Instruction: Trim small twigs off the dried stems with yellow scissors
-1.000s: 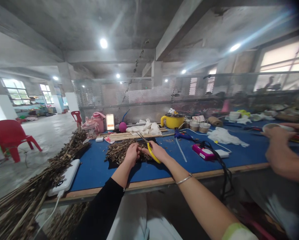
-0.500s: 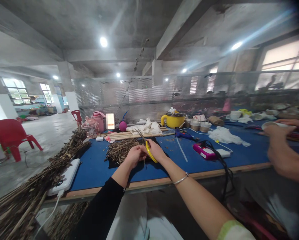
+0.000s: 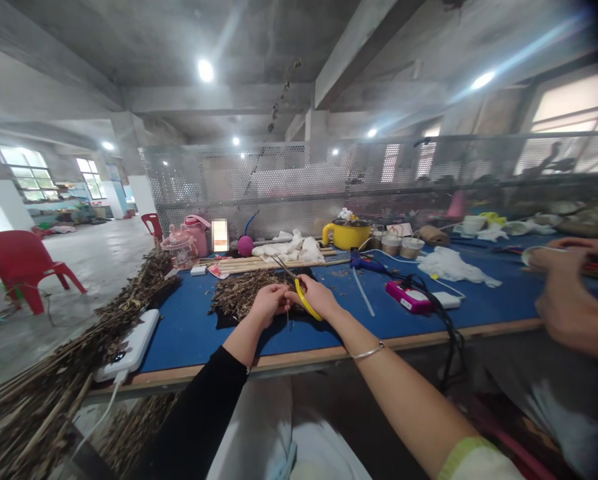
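Note:
My right hand (image 3: 315, 298) is closed around yellow-handled scissors (image 3: 306, 301), whose blades point up and to the left. Beside it, my left hand (image 3: 270, 303) pinches a thin dried stem (image 3: 287, 316) that hangs below the fingertips. Both hands are close together, almost touching. Behind them, a pile of dried brown plant pieces (image 3: 241, 293) lies on a black cloth (image 3: 223, 323) on the blue tabletop (image 3: 179, 343).
Long dried branches (image 3: 63, 360) and a white power bank (image 3: 137, 343) lie at the left edge. A yellow pot (image 3: 351, 235), a blue glue gun (image 3: 369, 264) and a purple box (image 3: 407, 297) with black cables stand right of centre. At far right, a co-worker's hands (image 3: 569, 280) hold something pale.
The view has tilted slightly. My right hand and the scissors have shifted a little to the right, and the stem below my left fingers shows more clearly.

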The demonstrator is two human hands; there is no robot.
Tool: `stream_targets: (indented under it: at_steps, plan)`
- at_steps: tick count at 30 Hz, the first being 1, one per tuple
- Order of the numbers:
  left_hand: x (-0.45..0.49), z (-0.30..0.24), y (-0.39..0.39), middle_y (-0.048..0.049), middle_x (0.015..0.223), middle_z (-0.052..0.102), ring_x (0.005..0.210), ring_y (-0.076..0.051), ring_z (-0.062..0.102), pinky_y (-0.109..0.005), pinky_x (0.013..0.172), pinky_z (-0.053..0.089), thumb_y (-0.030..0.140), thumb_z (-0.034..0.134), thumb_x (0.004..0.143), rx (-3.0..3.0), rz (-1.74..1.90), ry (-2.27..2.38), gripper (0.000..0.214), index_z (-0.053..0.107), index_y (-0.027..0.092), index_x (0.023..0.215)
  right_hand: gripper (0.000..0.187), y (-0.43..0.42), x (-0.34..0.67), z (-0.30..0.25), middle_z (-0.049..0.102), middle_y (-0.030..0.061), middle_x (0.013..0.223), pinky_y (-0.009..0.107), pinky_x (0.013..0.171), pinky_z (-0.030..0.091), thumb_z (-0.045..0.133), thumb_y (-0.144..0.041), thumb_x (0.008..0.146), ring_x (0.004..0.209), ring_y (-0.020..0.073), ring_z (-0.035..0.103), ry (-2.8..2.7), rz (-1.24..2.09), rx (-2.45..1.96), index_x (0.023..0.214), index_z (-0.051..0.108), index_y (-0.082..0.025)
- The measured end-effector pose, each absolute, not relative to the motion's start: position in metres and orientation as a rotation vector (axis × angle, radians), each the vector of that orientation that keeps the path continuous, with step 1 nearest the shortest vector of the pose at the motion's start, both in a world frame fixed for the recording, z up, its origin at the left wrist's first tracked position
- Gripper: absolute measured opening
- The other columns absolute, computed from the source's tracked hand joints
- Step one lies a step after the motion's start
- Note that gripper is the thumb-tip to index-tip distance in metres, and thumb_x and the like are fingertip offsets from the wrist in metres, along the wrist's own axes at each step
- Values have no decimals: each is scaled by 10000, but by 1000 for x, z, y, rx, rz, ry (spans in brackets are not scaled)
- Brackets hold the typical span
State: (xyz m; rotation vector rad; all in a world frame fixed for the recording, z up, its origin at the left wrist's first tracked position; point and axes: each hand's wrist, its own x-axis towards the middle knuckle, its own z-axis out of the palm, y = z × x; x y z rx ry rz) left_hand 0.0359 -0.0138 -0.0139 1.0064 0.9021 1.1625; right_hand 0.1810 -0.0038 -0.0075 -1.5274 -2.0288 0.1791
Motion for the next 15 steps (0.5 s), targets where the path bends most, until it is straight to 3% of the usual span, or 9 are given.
stream_targets:
  at_steps: [6, 15]
  plan:
    - [35, -18, -11, 0, 545, 545, 430, -55, 485, -191, 465, 428, 290, 680, 623, 1034, 1176, 923, 239, 577, 128, 766, 665, -2, 176, -10, 569, 100, 1046, 250, 693, 383, 586, -537, 660, 899, 200, 554, -2055, 231, -1464, 1195, 408, -184]
    - [35, -23, -7, -17, 583, 566, 455, -64, 498, -188, 467, 409, 279, 697, 584, 1074, 1174, 898, 288, 607, 125, 809, 607, 0, 177, -12, 578, 92, 1038, 246, 686, 391, 564, -530, 676, 882, 200, 562, -2029, 192, -1447, 1164, 431, -194]
